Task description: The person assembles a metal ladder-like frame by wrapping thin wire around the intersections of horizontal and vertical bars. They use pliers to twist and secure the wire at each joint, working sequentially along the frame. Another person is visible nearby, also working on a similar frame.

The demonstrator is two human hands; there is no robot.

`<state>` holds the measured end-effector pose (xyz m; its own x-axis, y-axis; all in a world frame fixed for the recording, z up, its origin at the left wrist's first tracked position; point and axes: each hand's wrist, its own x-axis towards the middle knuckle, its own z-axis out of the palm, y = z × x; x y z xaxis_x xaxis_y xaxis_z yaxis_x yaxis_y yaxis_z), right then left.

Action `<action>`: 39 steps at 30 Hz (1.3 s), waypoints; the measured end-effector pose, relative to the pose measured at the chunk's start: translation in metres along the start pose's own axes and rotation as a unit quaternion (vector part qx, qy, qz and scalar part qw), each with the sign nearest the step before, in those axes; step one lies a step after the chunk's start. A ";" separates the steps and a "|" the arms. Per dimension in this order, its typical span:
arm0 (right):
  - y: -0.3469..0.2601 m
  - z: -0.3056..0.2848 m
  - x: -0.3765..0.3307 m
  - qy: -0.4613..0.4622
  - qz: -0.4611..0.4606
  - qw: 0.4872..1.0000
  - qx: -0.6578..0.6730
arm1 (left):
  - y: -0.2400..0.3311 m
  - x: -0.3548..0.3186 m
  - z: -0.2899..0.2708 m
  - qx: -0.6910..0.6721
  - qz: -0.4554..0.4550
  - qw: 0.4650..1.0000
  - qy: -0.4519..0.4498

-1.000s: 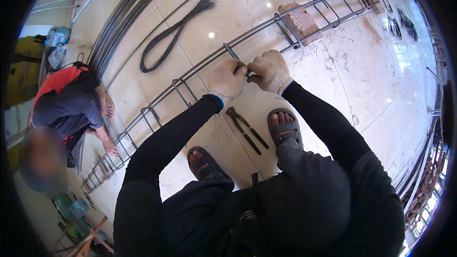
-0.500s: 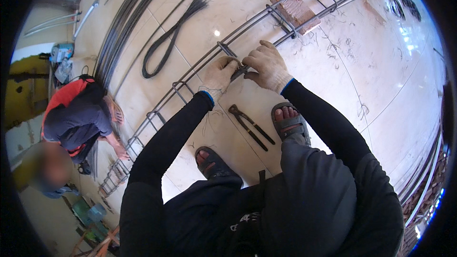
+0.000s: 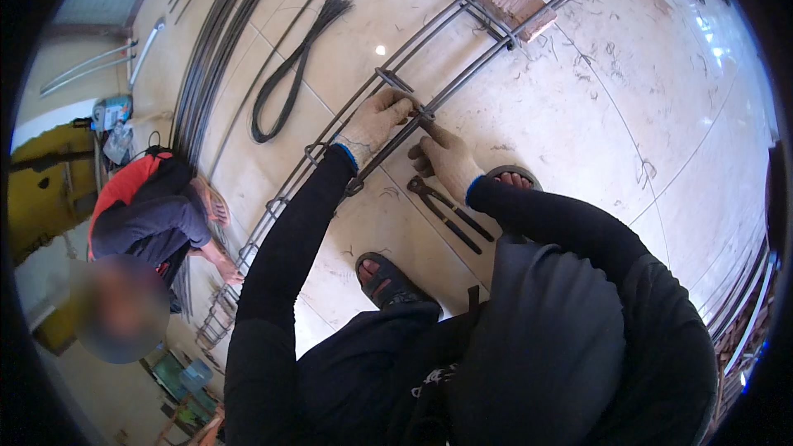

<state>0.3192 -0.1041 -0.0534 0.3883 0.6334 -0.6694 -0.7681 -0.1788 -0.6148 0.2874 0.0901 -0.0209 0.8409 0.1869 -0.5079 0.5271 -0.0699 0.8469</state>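
A long rebar cage (image 3: 487,41) of parallel bars and square stirrups lies across the tiled floor. My left hand (image 3: 373,122), in a pale work glove, grips one bar beside a stirrup (image 3: 395,83). My right hand (image 3: 442,157), also gloved, pinches at the same joint just to the right, fingers closed on what looks like thin tie wire, too small to make out. A pair of pincers (image 3: 446,211) lies on the floor just below my right hand. My sandalled feet (image 3: 384,277) stand either side of it.
A brick (image 3: 512,2) props the cage at the upper right. A looped bundle of black tie wire (image 3: 293,66) lies to the upper left, beside long straight bars (image 3: 219,41). Another person (image 3: 153,215) crouches at the cage's left end. More bars lie at the right rim.
The view has shifted, so the cage and my hands sit lower in the picture. My right hand has dropped slightly below the joint; my left hand keeps its grip on the bar.
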 end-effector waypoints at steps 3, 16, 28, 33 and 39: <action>-0.011 0.006 0.015 -0.059 0.043 0.984 0.165 | -0.003 0.002 0.002 0.031 0.028 0.999 0.014; 0.004 0.021 0.041 0.106 0.013 0.994 0.025 | -0.004 0.000 0.007 0.019 0.026 0.999 0.040; 0.010 0.003 0.024 0.020 -0.034 0.999 -0.025 | 0.023 -0.009 0.022 0.262 0.025 0.956 0.127; 0.039 -0.006 0.064 -0.043 -0.121 0.992 -0.010 | 0.008 0.015 0.009 0.130 -0.012 0.990 0.052; -0.003 0.009 0.033 -0.088 0.009 0.982 0.167 | -0.006 0.012 -0.005 -0.016 -0.026 1.000 0.002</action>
<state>0.3296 -0.0764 -0.0700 0.3018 0.7583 -0.5778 -0.9094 0.0470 -0.4133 0.2944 0.0974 -0.0313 0.8120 0.1933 -0.5507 0.5658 -0.0293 0.8240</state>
